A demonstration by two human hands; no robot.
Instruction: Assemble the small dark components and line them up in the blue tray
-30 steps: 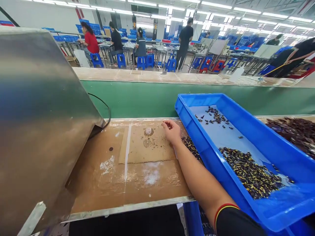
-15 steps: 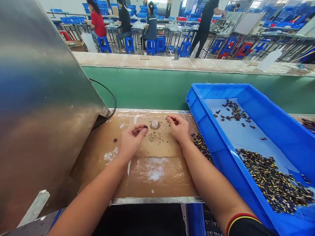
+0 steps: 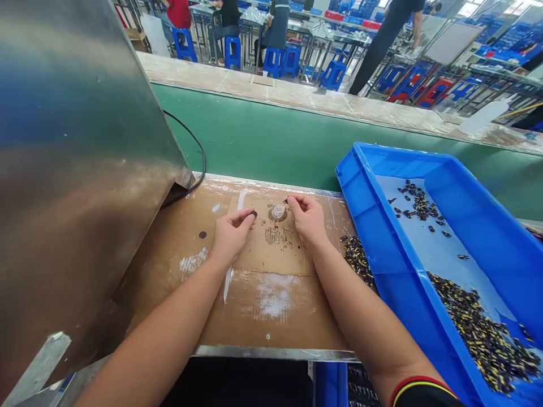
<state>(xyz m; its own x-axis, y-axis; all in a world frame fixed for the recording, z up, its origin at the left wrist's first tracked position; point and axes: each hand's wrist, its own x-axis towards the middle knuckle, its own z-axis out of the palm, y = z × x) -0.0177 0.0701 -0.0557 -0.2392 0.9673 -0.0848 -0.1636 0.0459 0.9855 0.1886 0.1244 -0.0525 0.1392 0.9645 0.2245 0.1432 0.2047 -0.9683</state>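
My left hand pinches a small dark round disc between thumb and fingertips, left of a small clear round cap-like piece. That piece stands on a stained patch of the cardboard sheet. To its right, my right hand is closed at the fingertips on a tiny dark part, too small to name. Another dark disc lies flat on the cardboard, left of my left hand. Neither hand touches the clear piece.
On the right stands a blue bin holding many small black-and-yellow parts. More such parts lie beside it. A large metal housing rises at left, with a black cable behind. People sit and stand beyond the ledge.
The camera view has tilted down and turned slightly. My left hand still holds the disc, and my right fingertips have come a little closer to the clear piece.
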